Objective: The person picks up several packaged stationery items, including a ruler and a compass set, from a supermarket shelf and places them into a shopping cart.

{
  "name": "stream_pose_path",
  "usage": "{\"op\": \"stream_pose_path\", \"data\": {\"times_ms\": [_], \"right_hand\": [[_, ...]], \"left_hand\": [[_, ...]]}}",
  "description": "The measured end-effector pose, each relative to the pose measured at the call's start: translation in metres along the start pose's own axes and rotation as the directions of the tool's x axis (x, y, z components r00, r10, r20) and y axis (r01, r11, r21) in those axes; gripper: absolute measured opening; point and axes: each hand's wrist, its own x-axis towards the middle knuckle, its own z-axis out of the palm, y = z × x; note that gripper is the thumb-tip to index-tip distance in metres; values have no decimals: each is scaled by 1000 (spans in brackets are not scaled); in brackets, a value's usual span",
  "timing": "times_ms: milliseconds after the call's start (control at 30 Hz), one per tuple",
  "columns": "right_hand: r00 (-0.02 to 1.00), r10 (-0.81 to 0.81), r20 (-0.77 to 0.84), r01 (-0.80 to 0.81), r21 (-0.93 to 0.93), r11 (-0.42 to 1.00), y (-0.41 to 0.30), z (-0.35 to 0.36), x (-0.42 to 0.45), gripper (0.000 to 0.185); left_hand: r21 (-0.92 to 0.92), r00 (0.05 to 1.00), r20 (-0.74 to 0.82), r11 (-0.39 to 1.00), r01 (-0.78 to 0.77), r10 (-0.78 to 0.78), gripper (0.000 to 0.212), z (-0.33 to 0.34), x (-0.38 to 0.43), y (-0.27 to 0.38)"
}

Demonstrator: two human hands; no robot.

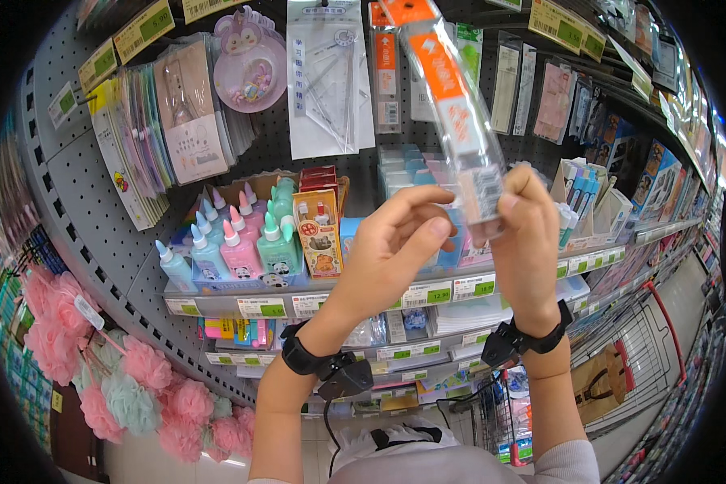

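A narrow clear plastic package with an orange and white label point(460, 121) slants up from my right hand point(523, 242), whose thumb and fingers pinch its lower end. My left hand point(399, 248) is beside that lower end, fingers curled loosely and apart; whether its fingertips touch the package is unclear. Behind the upper part of the package, a similar orange-labelled packet point(387, 78) hangs on the pegboard. To its left hangs a clear packet of drawing set squares point(325, 85). Both wrists wear black straps with small devices.
Panda-printed glue bottles point(239, 257) and a tan carton point(317, 233) stand on the shelf below, left. Its front edge bears price tags point(429, 295). Pink and green bath puffs point(133, 408) hang at lower left. A wire shopping cart point(647, 345) stands at right.
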Motion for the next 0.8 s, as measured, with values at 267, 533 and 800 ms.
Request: {"op": "stream_pose_path", "data": {"times_ms": [267,533,800], "right_hand": [[996,71,49,-44,-415,909,63,-24,-82,10],[978,113,175,-6,-518,855,93,-23,-133,10],[924,217,314,-72,-416,907,90,-41,-151,10]], "left_hand": [[-191,966,-86,955,225,-245,44,-5,-71,-43],[-284,884,-202,889,360,-422,38,-4,-118,-76],[-648,834,50,618,446,-549,26,4,-128,-101]]}}
